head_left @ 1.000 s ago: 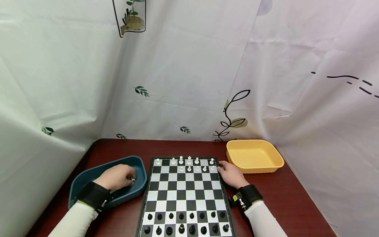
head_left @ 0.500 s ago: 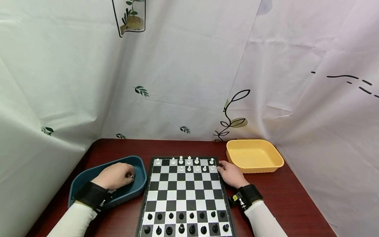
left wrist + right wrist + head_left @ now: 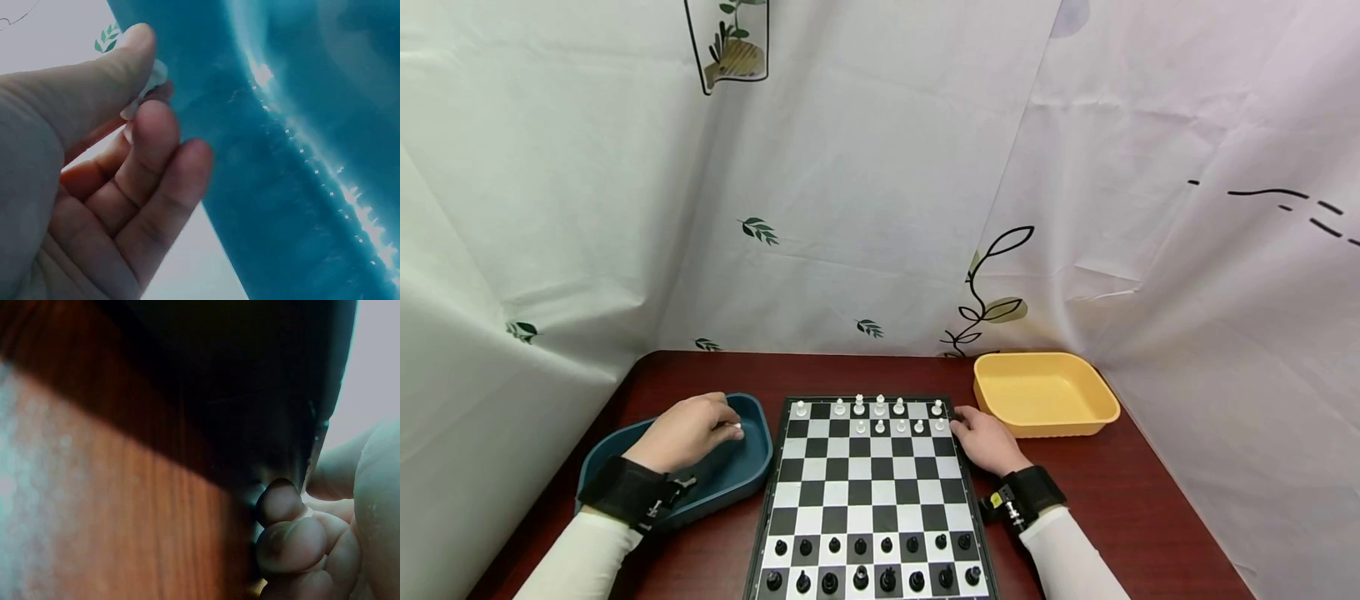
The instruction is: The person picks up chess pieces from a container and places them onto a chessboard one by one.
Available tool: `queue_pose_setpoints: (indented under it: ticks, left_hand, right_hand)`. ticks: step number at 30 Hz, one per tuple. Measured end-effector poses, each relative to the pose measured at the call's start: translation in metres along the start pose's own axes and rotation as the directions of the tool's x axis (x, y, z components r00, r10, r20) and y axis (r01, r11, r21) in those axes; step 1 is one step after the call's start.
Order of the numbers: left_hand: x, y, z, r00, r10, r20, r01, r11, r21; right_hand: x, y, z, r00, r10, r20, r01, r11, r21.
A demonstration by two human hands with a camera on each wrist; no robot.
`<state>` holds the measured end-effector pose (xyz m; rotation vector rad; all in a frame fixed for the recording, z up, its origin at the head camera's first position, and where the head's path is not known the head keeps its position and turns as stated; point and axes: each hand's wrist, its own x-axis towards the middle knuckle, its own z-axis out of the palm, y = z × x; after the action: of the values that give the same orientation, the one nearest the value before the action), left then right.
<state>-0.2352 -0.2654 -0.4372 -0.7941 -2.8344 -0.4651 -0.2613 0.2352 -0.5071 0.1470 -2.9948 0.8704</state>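
Note:
My left hand (image 3: 685,432) is raised over the blue tray (image 3: 752,462), left of the chessboard. Between thumb and forefinger it pinches a small white pawn (image 3: 159,71); in the left wrist view the rounded head shows and much of the body is hidden. My right hand (image 3: 988,442) grips the right edge of the chessboard (image 3: 859,471) near its far corner. The right wrist view shows its fingertips (image 3: 291,545) curled against the side of the dark board. White pieces (image 3: 880,406) stand in two rows with gaps on the far side; black pieces (image 3: 861,577) fill two near rows.
A yellow tray (image 3: 1045,429) stands behind my right hand at the back right. The dark red table (image 3: 1120,508) meets a white patterned cloth (image 3: 865,183) at the back and sides.
My left hand has risen from inside the blue tray and shifted slightly away from me, with the pawn in its fingers. The right hand and the board have stayed put.

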Motion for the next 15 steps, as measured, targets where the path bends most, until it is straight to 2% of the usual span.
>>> queue_pose_setpoints:
  ticks: [5, 15]
  left_hand:
    - [0.002, 0.001, -0.007, 0.995, 0.046, -0.088, -0.044, 0.999, 0.025]
    - [0.012, 0.011, -0.017, 0.984, 0.063, -0.169, -0.058, 0.998, 0.032]
  right_hand:
    - [0.000, 0.000, 0.000, 1.000, 0.003, 0.003, -0.003, 1.000, -0.003]
    - [0.000, 0.000, -0.001, 1.000, -0.001, 0.003, 0.001, 1.000, -0.001]
